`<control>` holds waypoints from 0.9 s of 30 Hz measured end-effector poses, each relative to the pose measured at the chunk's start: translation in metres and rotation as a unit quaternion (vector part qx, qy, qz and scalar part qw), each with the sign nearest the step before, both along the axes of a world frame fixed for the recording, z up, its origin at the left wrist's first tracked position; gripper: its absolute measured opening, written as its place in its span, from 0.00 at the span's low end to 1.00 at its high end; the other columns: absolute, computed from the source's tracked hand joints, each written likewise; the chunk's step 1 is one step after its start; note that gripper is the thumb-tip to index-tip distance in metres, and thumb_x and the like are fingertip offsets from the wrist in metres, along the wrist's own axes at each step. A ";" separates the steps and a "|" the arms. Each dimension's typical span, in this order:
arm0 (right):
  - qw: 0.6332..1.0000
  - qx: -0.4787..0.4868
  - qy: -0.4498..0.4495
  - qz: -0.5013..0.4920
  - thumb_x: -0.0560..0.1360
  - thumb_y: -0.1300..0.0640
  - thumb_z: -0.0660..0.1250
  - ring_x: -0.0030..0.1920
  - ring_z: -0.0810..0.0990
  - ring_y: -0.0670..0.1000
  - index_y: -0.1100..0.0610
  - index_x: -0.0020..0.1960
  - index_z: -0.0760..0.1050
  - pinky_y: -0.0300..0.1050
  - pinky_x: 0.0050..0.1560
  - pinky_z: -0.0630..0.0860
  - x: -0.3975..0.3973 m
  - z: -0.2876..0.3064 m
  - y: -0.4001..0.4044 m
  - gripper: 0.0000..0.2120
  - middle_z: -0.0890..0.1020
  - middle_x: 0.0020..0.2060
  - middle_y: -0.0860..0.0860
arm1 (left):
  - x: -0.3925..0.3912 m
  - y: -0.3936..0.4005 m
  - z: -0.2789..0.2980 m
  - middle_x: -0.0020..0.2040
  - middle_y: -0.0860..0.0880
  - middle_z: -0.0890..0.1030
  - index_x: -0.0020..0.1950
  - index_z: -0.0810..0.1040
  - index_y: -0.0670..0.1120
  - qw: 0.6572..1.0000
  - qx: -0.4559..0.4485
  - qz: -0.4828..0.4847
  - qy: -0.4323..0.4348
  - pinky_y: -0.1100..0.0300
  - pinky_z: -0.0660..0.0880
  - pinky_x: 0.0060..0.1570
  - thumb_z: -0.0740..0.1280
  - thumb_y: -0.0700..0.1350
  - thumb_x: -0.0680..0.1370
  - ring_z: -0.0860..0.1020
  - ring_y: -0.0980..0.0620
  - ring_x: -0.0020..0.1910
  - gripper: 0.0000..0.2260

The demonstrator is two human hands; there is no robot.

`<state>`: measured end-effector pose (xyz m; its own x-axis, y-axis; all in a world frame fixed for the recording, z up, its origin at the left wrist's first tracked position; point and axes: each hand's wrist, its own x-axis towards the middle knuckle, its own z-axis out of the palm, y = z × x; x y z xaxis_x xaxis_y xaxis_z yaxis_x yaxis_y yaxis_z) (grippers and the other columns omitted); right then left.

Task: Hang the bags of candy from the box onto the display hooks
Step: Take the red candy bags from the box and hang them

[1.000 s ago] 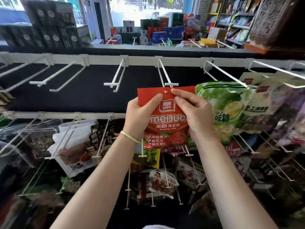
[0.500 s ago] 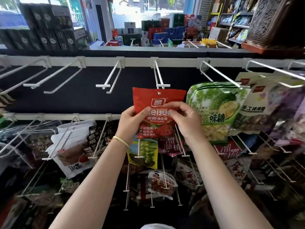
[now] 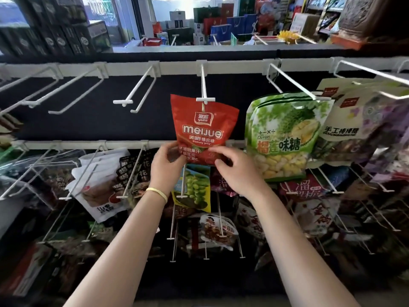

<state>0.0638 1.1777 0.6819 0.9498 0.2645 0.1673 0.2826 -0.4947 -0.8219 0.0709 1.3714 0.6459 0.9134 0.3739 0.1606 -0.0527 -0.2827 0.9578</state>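
Observation:
A red gummy-jelly candy bag hangs on the white centre hook of the top rail, the hook's tip passing through its top hole. My left hand pinches the bag's lower left corner. At the lower right edge, my right hand rests its fingers on the bag. The box of candy bags is out of view.
Bare white hooks stick out to the left along the top rail. Green durian candy bags hang just right of the red bag, pale and purple bags farther right. Lower rows of hooks carry several snack packs.
The red bag went onto the centre hook and slid back along it. Both hands dropped from its upper part to its bottom edge.

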 end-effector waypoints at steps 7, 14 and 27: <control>0.968 -0.201 0.134 0.061 0.83 0.46 0.59 0.47 0.84 0.57 0.56 0.57 0.81 0.55 0.50 0.79 -0.027 -0.006 0.024 0.17 0.85 0.49 0.56 | -0.031 0.036 -0.012 0.38 0.49 0.83 0.47 0.83 0.50 0.990 0.114 -0.031 0.082 0.62 0.75 0.35 0.67 0.41 0.80 0.80 0.59 0.31 0.07; 0.975 -0.170 0.102 0.096 0.83 0.46 0.60 0.47 0.82 0.50 0.49 0.56 0.80 0.44 0.48 0.77 -0.076 -0.006 0.152 0.12 0.83 0.48 0.44 | -0.102 0.150 -0.013 0.42 0.52 0.84 0.47 0.84 0.50 0.968 0.212 -0.073 0.111 0.58 0.76 0.49 0.68 0.45 0.79 0.81 0.53 0.44 0.05; 0.969 -0.098 0.102 0.202 0.82 0.51 0.63 0.45 0.83 0.44 0.46 0.48 0.81 0.45 0.49 0.79 -0.168 -0.021 0.478 0.08 0.85 0.44 0.44 | -0.245 0.464 -0.010 0.38 0.49 0.85 0.45 0.84 0.49 0.970 0.189 -0.042 0.151 0.60 0.78 0.39 0.68 0.43 0.80 0.79 0.56 0.29 0.06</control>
<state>-0.1045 1.6561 0.6612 0.7697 0.6300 -0.1035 0.3281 -0.5294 -0.7824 -0.1743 1.8352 0.6359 0.9646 0.2635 -0.0071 0.1757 -0.6229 0.7623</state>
